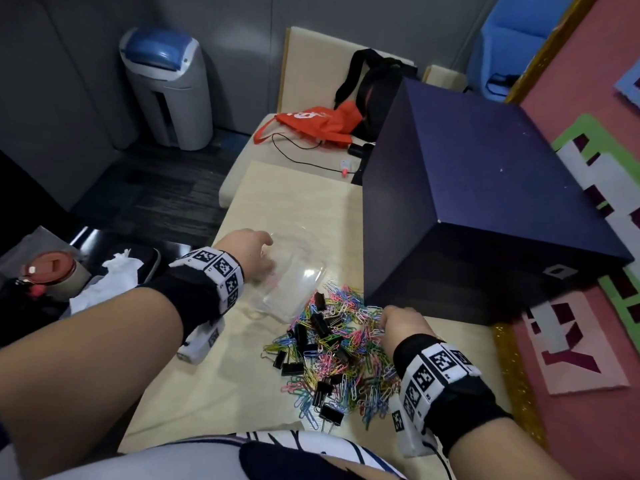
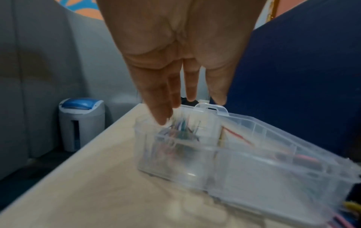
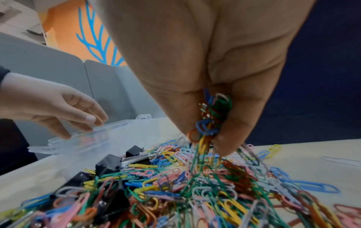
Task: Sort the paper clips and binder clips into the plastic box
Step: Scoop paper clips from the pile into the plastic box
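Pale table (image 1: 221, 386): right hand (image 1: 403, 325) pinches paper clips (image 3: 212, 117); left hand (image 1: 247, 247) seemingly over plastic box (image 1: 294, 285).

Head view: dim, flat indoor light, soft shadows under my arms on the bench (image 1: 207, 375). Strong wide-angle bend at the edges; the dark blue box (image 1: 485, 202) looks stretched. Faint glare on the plastic box (image 1: 294, 282). Left wrist view: heavy motion blur on the plastic box and my fingertips (image 2: 160, 117). Right wrist view: near paper clips (image 3: 175, 192) smeared at the bottom edge, the pile's middle sharper, background soft.
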